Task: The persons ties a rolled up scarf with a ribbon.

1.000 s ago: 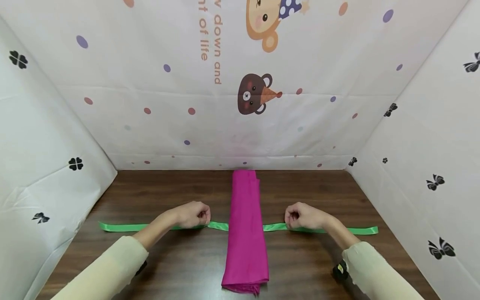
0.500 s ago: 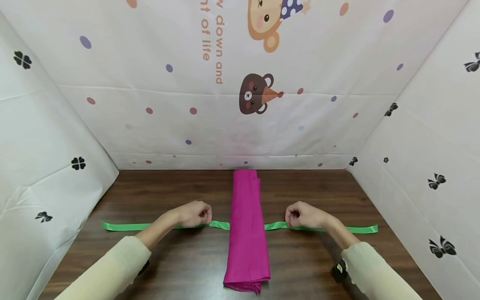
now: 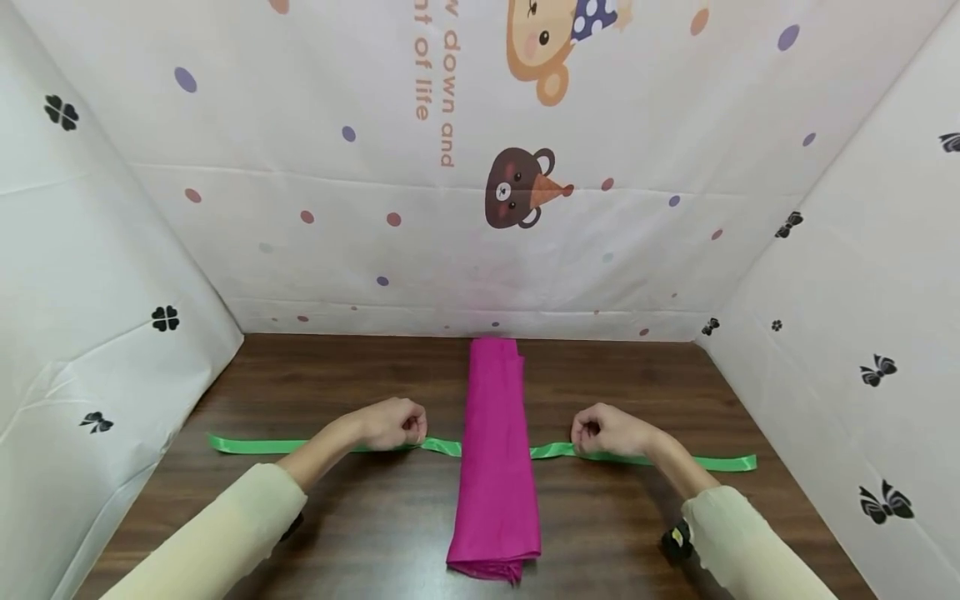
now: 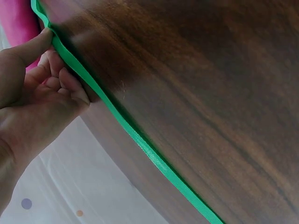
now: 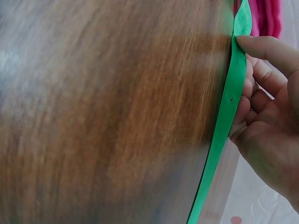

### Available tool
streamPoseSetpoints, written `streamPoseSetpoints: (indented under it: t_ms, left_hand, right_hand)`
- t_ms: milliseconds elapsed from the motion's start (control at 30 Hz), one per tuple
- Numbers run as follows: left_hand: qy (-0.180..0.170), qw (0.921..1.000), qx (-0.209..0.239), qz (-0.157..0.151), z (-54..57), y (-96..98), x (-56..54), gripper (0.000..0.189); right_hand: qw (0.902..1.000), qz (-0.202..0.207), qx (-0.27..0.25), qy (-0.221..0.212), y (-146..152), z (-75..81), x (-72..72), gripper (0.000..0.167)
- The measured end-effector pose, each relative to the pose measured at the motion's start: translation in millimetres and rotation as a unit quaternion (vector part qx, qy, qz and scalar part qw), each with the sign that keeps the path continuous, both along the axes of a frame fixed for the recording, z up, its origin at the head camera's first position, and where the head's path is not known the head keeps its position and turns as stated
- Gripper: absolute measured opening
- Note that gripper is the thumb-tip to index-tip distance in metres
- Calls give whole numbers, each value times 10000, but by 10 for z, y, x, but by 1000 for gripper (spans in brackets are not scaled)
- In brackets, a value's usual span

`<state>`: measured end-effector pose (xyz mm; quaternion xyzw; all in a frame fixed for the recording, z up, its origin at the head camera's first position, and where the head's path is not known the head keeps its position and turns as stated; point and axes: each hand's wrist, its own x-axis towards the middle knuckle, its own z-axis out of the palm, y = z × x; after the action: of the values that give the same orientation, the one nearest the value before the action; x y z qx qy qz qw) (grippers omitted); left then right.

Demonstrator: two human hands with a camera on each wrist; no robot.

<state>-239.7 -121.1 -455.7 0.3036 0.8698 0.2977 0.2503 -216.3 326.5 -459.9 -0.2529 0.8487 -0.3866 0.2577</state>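
A green satin ribbon [image 3: 442, 447] runs crosswise over the table, its middle hidden beneath a folded magenta cloth [image 3: 497, 467]. To the left of the cloth, my left hand [image 3: 393, 423] pinches the ribbon between thumb and fingers; the left wrist view shows the thumb [image 4: 39, 43] at the ribbon's edge. On the other side my right hand [image 3: 609, 428] pinches it too, fingers curled, with the thumb [image 5: 254, 46] against the green band in the right wrist view. Both ribbon ends lie flat beyond the wrists.
The dark wood table [image 3: 360, 533] is bounded by a white patterned backdrop [image 3: 360, 250] at the back and white sheets at both sides. A black object [image 3: 677, 540] shows under the right sleeve [image 3: 750, 542].
The head view has shifted slightly, so the scene sits a little farther right. Both hands keep their hold on the ribbon, and the cloth lies as before.
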Motion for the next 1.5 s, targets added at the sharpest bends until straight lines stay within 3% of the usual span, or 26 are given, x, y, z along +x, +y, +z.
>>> streamPoseSetpoints:
  t_ms: [867,1233,1500]
  left_hand:
    - [41,10000,-3,-18,-58,12,-13,13]
    - [-46,10000,14,-49,-1,20,-12,12]
    - [-170,9998,59,-126,14,-17,-14,11]
  right_hand:
    - [9998,-105,-128,-75,23,-34,28,17]
    - [9997,-73,-208,-122,27,-19,35,16]
    - [9996,-245,-140,84,-15,-5,31,15]
